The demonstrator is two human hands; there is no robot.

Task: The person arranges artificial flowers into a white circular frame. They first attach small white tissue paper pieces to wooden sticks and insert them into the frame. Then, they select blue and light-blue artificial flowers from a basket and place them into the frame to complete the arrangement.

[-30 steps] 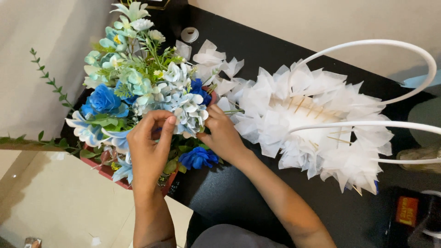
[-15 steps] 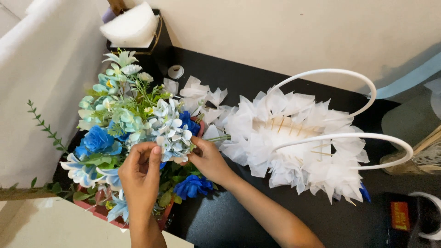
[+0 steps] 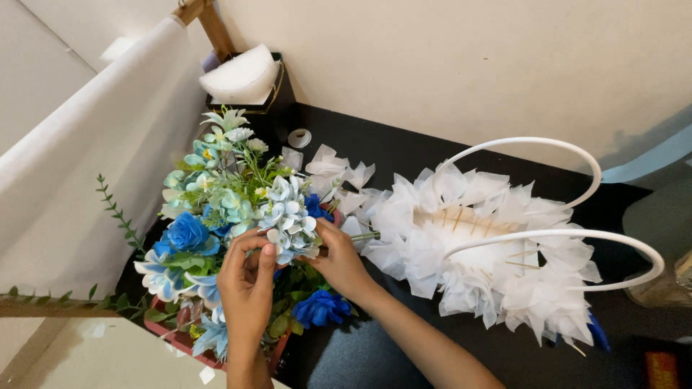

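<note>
A: What do we see at the far left?

B: We see a green leafy sprig (image 3: 115, 212) against a pale panel, then the flower arrangement (image 3: 216, 216): soft fabric-like blooms in deep blue, pale blue and white, set in a reddish box (image 3: 173, 333).

A: Where do our hands sit?

B: Our left hand (image 3: 249, 288) has its fingers curled together, pinched on the pale blue hydrangea cluster (image 3: 288, 220). Our right hand (image 3: 342, 259) is clamped on the green stem (image 3: 364, 236) of that cluster.

A: Which way does the stem run?

B: Its long axis lies nearly level on the black table (image 3: 404, 151): bloom leftward, cut end rightward.

A: And further right?

B: We see a white basket (image 3: 483, 252) of crinkled petal-like sheets, with two smooth curved handles (image 3: 569, 234).
</note>
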